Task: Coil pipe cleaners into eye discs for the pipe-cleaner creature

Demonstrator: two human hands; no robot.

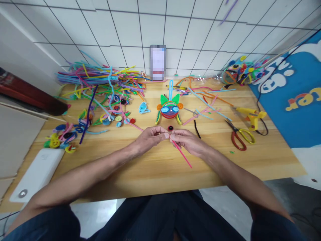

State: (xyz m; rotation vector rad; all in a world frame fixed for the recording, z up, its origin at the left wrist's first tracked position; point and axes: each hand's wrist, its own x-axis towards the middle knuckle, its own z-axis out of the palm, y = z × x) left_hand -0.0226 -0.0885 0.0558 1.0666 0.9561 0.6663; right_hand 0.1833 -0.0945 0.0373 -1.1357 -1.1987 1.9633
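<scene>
Against a white wall (130, 30) with dark grid lines stands a wooden table (140, 180), its back half crowded. A thick bundle of fuzzy stems (87, 75) fills the back left corner, loose stems and coils spilling forward; a white slab-shaped device (37, 174) lies at the left edge, and a clear container (227, 77) is among bright pieces at the back right. A phone (157, 62) leans on the wall, its screen blurred. To the right, a yellow glue gun (252, 115) and scissors (236, 130) lie near each other, while a green-topped figure (170, 110) with blue eyes is just beyond the hands. Plain wood runs from the hands to the front edge, by the person's lap. Left hand (152, 138) and right hand (187, 140) meet nearly fingertip to fingertip mid-table: the right pinches a pink stem (183, 155) between thumb and fingers; the left's fingers are drawn together by its upper end, but whether they grip it I cannot tell. Thin and straight, the stem slants toward the front edge, its lower end loose. A small dark coil (170, 128) with a red rim lies just past the fingertips.
</scene>
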